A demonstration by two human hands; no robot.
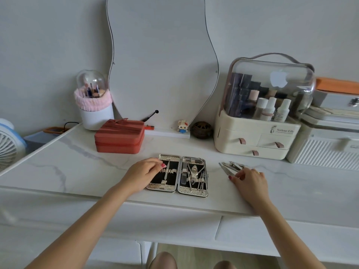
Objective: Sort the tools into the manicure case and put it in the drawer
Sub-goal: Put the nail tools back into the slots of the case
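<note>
The left hand, fingers curled, rests on the left half of the open manicure case, fingertips at one upright tool. The right hand pinches the loose tools lying right of the case, their tips pointing up-left. One case lies open on the tabletop, hinge running front to back; the number of loose tools cannot be told.

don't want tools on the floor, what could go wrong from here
The open case lies close to the table's front edge, so a nudge from the left hand resting on it might push it off. The right hand reaches into a heap of loose tools; lifting one may drag or scatter others.
</note>
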